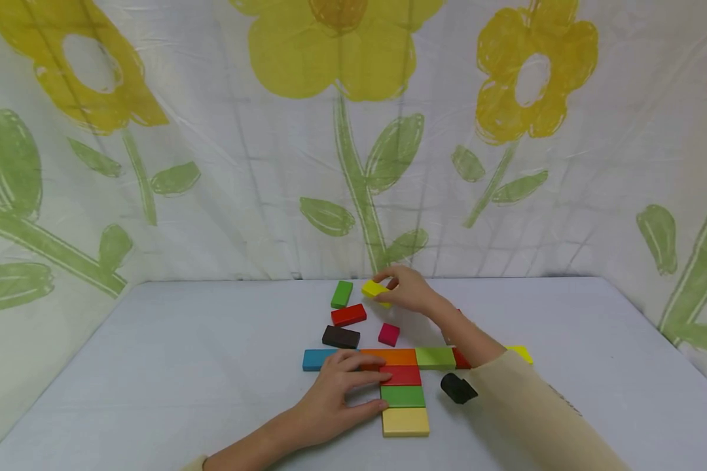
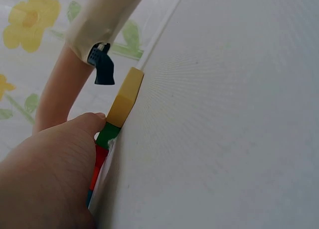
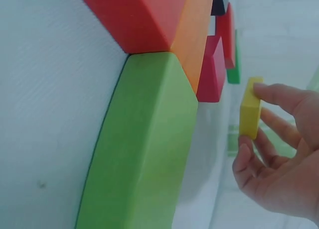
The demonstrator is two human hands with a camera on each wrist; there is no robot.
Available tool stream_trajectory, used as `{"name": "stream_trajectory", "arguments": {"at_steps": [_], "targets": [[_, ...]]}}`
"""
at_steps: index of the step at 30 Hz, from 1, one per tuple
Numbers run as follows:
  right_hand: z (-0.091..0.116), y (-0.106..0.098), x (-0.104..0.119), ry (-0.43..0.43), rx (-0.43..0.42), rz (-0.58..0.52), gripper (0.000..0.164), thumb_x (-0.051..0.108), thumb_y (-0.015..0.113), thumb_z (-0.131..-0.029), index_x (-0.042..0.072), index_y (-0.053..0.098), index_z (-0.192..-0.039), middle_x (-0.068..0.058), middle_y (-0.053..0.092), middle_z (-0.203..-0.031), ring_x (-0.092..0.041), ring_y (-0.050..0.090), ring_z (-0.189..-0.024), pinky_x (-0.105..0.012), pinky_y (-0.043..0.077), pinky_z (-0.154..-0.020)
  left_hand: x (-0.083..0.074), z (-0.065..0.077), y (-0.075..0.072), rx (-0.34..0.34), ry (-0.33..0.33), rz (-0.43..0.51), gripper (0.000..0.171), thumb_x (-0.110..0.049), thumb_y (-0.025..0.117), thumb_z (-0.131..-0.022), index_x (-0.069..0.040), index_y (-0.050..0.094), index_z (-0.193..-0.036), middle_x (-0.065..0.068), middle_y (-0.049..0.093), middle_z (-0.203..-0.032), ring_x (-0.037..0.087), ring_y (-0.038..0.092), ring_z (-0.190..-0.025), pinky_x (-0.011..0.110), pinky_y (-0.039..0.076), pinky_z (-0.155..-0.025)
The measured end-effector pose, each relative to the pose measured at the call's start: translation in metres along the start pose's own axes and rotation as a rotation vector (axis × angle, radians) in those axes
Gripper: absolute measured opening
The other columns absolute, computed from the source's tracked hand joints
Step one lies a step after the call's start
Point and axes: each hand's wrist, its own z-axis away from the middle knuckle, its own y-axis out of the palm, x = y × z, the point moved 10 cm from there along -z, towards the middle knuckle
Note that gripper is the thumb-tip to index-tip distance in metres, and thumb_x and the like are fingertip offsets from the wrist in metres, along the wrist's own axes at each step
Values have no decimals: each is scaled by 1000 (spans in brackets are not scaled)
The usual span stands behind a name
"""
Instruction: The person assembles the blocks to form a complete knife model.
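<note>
At the back of the table my right hand pinches a yellow block between thumb and fingers. In the right wrist view the block looks raised off the table. My left hand rests beside a column of blocks, its fingertips touching the orange block, the red block and the edge of the green block. A pale yellow block ends the column at the near side. Part of the row, with a blue block at its left, is hidden by my left hand.
Loose blocks lie behind the row: dark brown, pink-red, red and green. The row continues right with a light green block; my right arm partly covers blocks there. A flower-printed cloth hangs behind the table.
</note>
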Motion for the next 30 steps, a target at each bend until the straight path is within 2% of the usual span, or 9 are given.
{"name": "stream_trajectory", "arguments": {"at_steps": [10,18,25,30], "targets": [[23,-11,3,-75,-13,-4,41,17,76,-95,-3,68,-131,-21,67,-131,-36,64,-114,-43,59,-90,0,0,0,-3,5,1,38,-43,73,-99,-28,74,-134,-12,63,-142,15,46,-133,60,36,-114],[43,-18,0,-83,-21,-15,35,16,80,-93,-1,71,-122,-17,71,-114,-27,63,-94,-36,57,-82,-1,0,0,-2,4,1,38,-43,73,-100,-27,74,-134,-12,63,-142,15,46,-131,59,36,-113],[67,-21,3,-122,-4,-32,33,17,80,-93,2,72,-121,-12,70,-114,-22,60,-92,-34,53,-80,-2,0,-1,3,0,1,38,-43,73,-100,-28,74,-135,-12,63,-142,15,46,-132,59,36,-113],[86,-22,3,-155,4,-47,33,17,80,-93,2,72,-121,-11,70,-112,-20,60,-89,-30,54,-73,-2,0,-1,6,-1,4,39,-43,73,-100,-27,74,-135,-11,63,-143,15,46,-132,59,36,-114]]}}
